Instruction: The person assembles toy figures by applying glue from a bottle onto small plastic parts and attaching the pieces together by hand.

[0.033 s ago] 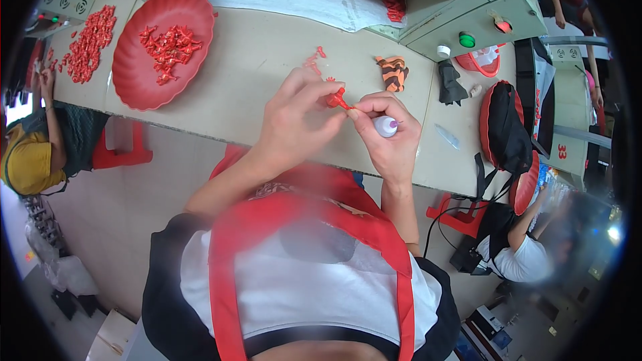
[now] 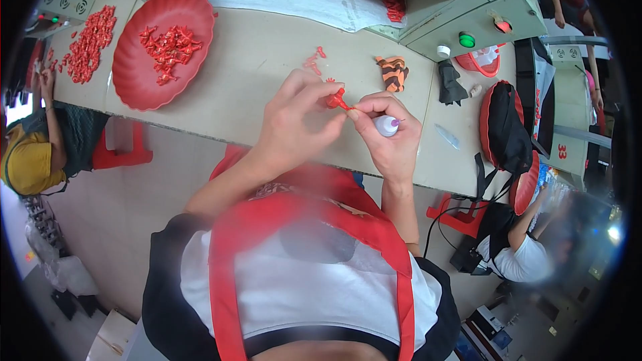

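Over the worktable (image 2: 254,47), my left hand (image 2: 287,124) is closed on a small glossy red plastic figure (image 2: 338,99), its index finger along the upper side. The thumb and forefinger of my right hand (image 2: 394,154) pinch the other end of that figure. Tucked in the same right hand is a small white bottle (image 2: 385,126) with a purple nozzle, pointing rightward. Just beyond my fingers, several small red pieces (image 2: 314,60) lie on the table. To their right rests a crumpled orange and dark striped cloth (image 2: 393,73).
A red scalloped plate (image 2: 134,87) of red figures stands at left, beside a pile of red pieces (image 2: 90,43). A pale green machine housing (image 2: 435,20) borders the far side. A black and red bag (image 2: 503,124) sits at right. Other people work on both sides.
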`<act>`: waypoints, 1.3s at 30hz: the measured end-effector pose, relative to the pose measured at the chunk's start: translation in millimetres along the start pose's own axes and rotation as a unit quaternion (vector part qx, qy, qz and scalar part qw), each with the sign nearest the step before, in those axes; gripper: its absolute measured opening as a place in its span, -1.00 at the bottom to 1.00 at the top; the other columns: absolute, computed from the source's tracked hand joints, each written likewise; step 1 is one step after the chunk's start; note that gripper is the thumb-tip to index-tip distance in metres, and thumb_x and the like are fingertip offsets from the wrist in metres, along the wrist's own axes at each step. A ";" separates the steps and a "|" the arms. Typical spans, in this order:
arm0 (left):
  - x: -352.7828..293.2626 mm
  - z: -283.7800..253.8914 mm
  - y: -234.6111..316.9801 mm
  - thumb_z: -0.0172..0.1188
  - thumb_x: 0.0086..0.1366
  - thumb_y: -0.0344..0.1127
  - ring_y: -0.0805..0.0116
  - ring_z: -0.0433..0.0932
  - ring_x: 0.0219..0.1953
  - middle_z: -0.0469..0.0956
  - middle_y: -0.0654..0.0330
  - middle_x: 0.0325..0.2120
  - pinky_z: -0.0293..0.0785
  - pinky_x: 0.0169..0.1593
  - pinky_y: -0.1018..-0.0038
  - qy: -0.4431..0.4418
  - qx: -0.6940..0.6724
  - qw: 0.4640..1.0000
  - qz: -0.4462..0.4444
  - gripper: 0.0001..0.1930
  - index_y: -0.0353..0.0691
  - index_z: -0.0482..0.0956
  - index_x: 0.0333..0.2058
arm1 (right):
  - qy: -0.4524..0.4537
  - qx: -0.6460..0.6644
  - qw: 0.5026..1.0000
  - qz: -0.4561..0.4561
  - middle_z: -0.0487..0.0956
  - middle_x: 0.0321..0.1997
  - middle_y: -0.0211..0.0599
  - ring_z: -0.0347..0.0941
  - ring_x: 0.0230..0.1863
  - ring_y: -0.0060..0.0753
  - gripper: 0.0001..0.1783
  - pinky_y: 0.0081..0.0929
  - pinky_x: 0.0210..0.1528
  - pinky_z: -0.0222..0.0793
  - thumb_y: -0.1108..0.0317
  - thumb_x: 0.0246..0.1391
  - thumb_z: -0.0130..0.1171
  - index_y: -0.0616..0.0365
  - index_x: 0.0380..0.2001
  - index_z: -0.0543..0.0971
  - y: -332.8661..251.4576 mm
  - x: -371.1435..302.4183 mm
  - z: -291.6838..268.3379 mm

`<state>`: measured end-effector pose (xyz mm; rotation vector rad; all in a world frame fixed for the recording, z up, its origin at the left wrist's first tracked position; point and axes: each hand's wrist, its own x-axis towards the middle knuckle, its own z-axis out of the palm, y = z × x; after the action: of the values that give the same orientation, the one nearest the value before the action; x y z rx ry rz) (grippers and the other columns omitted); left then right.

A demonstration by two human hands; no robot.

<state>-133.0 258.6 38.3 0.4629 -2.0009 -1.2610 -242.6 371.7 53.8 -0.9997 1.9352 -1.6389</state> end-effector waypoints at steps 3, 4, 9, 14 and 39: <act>-2.2 -2.9 5.7 0.29 -0.12 -0.54 0.38 0.52 -0.39 0.37 0.17 -0.38 0.56 -0.29 0.52 -0.013 -0.014 1.000 -0.016 -0.63 -0.28 0.52 -0.24 | -0.009 0.039 0.998 0.051 0.51 -0.50 -0.39 0.41 -0.45 -0.61 -0.92 -0.65 -0.38 0.29 0.58 -0.19 0.26 0.24 -0.53 0.56 -3.1 2.8 -2.8; -3.3 -3.4 5.6 0.28 -0.11 -0.55 0.38 0.52 -0.38 0.37 0.16 -0.38 0.56 -0.28 0.52 -0.013 -0.018 1.000 -0.019 -0.63 -0.28 0.52 -0.23 | -0.025 0.051 0.996 0.067 0.51 -0.51 -0.40 0.40 -0.46 -0.63 -0.93 -0.66 -0.40 0.27 0.58 -0.19 0.26 0.24 -0.54 0.57 -4.1 3.7 -4.3; -6.7 -5.9 6.4 0.27 -0.10 -0.56 0.37 0.53 -0.37 0.38 0.16 -0.38 0.58 -0.25 0.50 -0.012 -0.033 0.999 -0.024 -0.61 -0.29 0.52 -0.20 | -0.063 0.080 0.991 0.089 0.50 -0.53 -0.43 0.36 -0.48 -0.65 -0.94 -0.67 -0.43 0.21 0.58 -0.20 0.27 0.24 -0.55 0.59 -2.5 7.1 -8.8; -7.8 -9.7 12.1 0.27 -0.09 -0.56 0.39 0.53 -0.37 0.38 0.16 -0.37 0.58 -0.26 0.52 -0.021 -0.047 0.998 -0.029 -0.62 -0.29 0.53 -0.20 | -0.110 0.137 0.980 0.092 0.47 -0.55 -0.43 0.32 -0.50 -0.66 -0.92 -0.66 -0.45 0.16 0.60 -0.23 0.28 0.24 -0.55 0.60 1.4 9.9 -12.7; -8.2 -12.0 -12.9 0.14 0.10 -0.42 0.37 0.50 -0.22 0.48 0.15 -0.27 0.45 -0.11 0.45 -0.127 -0.428 0.840 -0.309 -0.75 -0.30 0.50 -0.20 | -0.095 0.064 0.989 0.093 0.46 -0.54 -0.42 0.36 -0.47 -0.64 -0.92 -0.65 -0.42 0.24 0.56 -0.21 0.29 0.24 -0.54 0.58 -18.9 7.7 3.0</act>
<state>-119.6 250.3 26.9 0.5104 -1.2574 -2.5470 -240.7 363.1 72.4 -0.8639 1.7186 -1.4864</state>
